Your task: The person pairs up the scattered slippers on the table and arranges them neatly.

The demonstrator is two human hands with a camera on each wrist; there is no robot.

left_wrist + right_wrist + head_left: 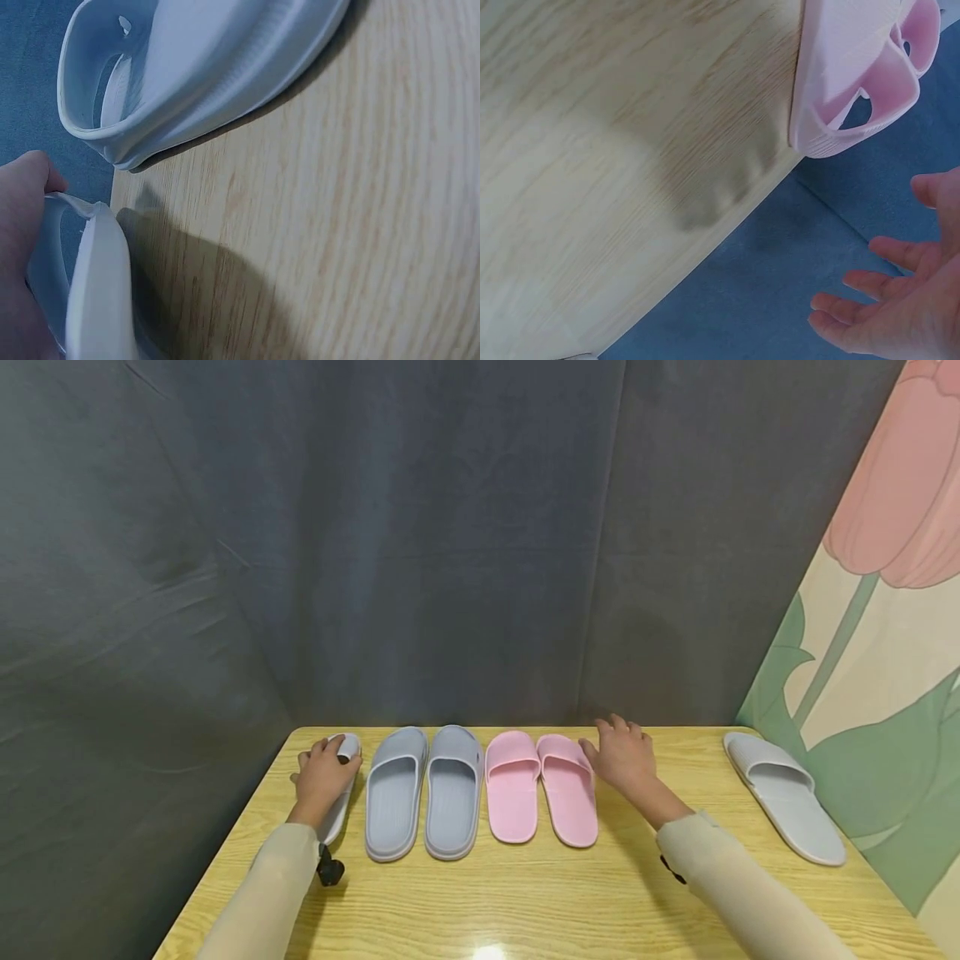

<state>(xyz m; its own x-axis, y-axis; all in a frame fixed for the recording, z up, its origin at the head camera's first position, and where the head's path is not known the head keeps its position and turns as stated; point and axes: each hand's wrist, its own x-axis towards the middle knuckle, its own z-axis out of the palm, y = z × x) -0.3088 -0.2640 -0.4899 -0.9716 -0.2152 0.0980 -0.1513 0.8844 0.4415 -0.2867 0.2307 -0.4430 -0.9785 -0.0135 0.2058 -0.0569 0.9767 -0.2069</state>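
At ten o'clock on the wood-grained tabletop (487,902), a pale slipper (340,814) is clamped by its strap in the grip of the left hand (321,781) and partly hidden beneath it; its end is cut off in the left wrist view. Smooth grey-blue slippers (453,802) are placed at eleven o'clock, pink slippers (513,793) at twelve. At one o'clock, the right hand (626,756) is held just beside them, its grip apart. At two, a ribbed-strap slipper (791,806) is seen.
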